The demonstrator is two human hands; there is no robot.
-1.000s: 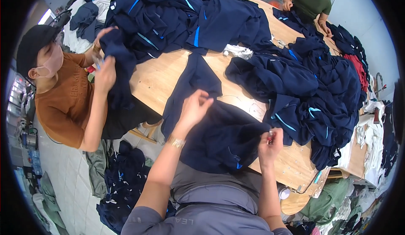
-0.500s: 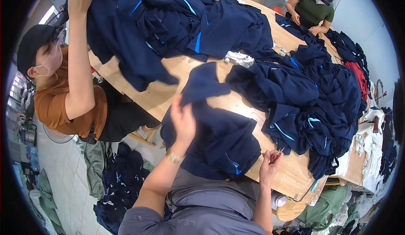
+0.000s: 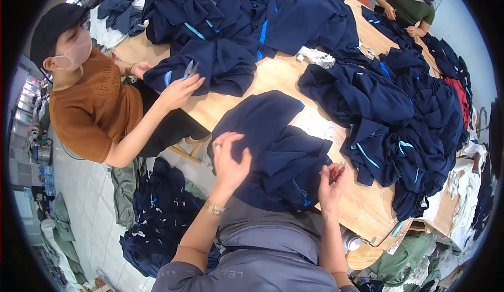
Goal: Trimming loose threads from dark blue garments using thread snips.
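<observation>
A dark navy garment [image 3: 273,150] lies spread on the wooden table [image 3: 294,87] right in front of me. My left hand [image 3: 230,158] rests flat on its near left part, fingers apart, pressing the cloth. My right hand [image 3: 331,179] sits at the garment's right edge and pinches a small red thread snipper [image 3: 337,171]. A watch is on my left wrist.
A person in a brown shirt [image 3: 94,108] sits at the left, handling a navy garment [image 3: 210,66] with small scissors. Heaps of navy clothes [image 3: 399,108] cover the table's right and back. Another person in green [image 3: 407,6] works far off. More garments [image 3: 157,213] lie on the floor.
My left hand has come down flat onto the garment. The person at the left has lowered a lifted garment onto the table and now works on it.
</observation>
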